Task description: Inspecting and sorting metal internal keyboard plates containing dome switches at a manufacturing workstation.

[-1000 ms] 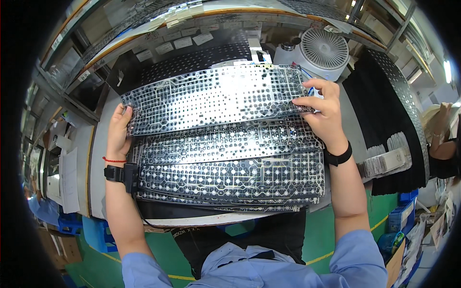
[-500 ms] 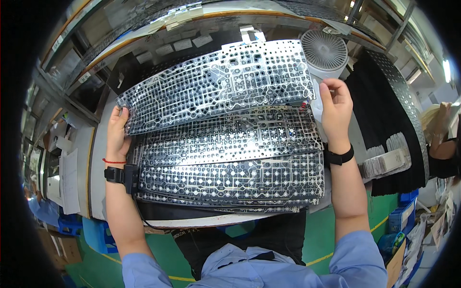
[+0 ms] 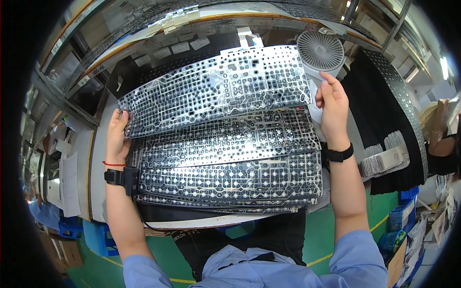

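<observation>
A long, clear keyboard membrane [image 3: 216,89] with silver traces and dark dots slants over a pile of similar sheets. My left hand [image 3: 117,129] is closed on its left end, thumb on top. Just off the right edge, my right hand [image 3: 334,106] is raised, its index finger stretched out and thumb apart, with nothing visible between them. Below lies the stack of membranes [image 3: 230,185], several layers spread unevenly toward me. Small white tabs [image 3: 248,38] show at the held sheet's far edge.
A round white fan [image 3: 320,50] stands at the back right. Farther right are a black cloth-like strip [image 3: 379,105] and a bundle of pale cards [image 3: 386,161]. A shelf [image 3: 211,20] crosses the back. Another person's arm [image 3: 439,125] shows at the far right.
The held membrane's right end has dropped slightly and shifted a little left. My right hand has moved slightly left, and its index finger has straightened. My left hand keeps its grip.
</observation>
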Available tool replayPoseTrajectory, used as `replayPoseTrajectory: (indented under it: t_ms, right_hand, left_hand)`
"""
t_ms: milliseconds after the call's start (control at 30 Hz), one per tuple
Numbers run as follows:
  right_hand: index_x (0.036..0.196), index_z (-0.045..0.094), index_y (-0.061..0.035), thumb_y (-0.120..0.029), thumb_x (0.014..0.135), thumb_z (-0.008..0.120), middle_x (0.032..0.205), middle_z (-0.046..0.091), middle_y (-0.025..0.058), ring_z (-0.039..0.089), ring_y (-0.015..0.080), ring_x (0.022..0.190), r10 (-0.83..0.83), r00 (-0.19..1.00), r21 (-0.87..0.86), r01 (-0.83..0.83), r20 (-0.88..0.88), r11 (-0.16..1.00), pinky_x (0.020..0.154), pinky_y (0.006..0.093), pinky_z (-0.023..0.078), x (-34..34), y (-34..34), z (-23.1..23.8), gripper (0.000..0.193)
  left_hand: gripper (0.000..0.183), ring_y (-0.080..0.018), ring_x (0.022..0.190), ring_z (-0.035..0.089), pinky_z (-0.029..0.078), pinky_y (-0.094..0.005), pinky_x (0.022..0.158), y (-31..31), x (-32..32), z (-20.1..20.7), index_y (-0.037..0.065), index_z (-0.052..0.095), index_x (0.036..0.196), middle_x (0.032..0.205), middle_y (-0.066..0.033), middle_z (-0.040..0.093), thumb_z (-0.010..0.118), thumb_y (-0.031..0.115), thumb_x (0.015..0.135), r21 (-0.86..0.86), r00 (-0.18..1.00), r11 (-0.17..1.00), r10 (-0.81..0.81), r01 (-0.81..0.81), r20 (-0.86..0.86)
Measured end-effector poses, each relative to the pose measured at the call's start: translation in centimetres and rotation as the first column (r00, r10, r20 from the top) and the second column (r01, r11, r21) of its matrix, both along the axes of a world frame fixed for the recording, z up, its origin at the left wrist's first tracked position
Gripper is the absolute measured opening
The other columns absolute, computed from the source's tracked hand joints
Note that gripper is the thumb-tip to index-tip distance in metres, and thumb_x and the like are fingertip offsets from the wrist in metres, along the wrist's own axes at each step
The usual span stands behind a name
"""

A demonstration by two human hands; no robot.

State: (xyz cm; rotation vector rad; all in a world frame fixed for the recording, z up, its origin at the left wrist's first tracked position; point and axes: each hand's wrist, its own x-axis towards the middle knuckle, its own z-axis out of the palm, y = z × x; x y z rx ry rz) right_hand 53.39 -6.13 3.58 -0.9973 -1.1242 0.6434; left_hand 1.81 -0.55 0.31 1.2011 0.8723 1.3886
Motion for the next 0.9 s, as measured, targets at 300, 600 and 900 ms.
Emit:
replayPoseTrajectory:
  t_ms: [300, 600, 900]
  right_hand:
    - [0.141, 0.041, 0.0012, -0.016, 0.096, 0.059, 0.087, 0.063, 0.0012, 0.054, 0.0054, 0.071, 0.364, 0.930, -0.169, -0.352, 0.049, 0.921, 0.061, 0.0189, 0.039, -0.6, -0.8, 0.1, 0.052]
    - [0.148, 0.029, 0.0019, 0.005, 0.087, 0.063, 0.106, 0.068, 0.0087, 0.063, 0.0083, 0.089, 0.503, 0.864, -0.224, -0.485, 0.028, 0.845, 0.078, 0.0235, 0.050, -1.4, -0.6, -0.4, 0.070]
    - [0.131, 0.051, 0.0046, -0.009, 0.095, 0.059, 0.083, 0.067, 0.0021, 0.056, 0.0029, 0.069, 0.300, 0.953, -0.239, -0.302, -0.044, 0.923, 0.062, 0.0183, 0.043, -1.7, -0.5, -0.2, 0.039]
  left_hand:
    - [0.021, -0.0141, 0.096, 0.065, 0.054, -0.0286, 0.085, 0.0, 0.2, 0.1, 0.002, 0.054, 0.118, 0.112, -0.0083, 0.066, 0.052, 0.016, 0.101, -0.015, 1.000, 1.000, -0.011, 0.011, -0.015]
    - [0.022, -0.0130, 0.094, 0.065, 0.054, -0.0283, 0.084, 0.0, 0.3, -0.2, 0.002, 0.053, 0.117, 0.110, -0.0074, 0.066, 0.053, 0.017, 0.101, -0.043, 0.997, 0.998, -0.042, 0.040, -0.058]
    - [0.021, -0.0109, 0.094, 0.064, 0.053, -0.0269, 0.085, -0.4, 1.1, 0.3, 0.001, 0.055, 0.115, 0.108, -0.0063, 0.066, 0.049, 0.017, 0.102, -0.099, 0.992, 0.993, -0.078, 0.068, -0.103]
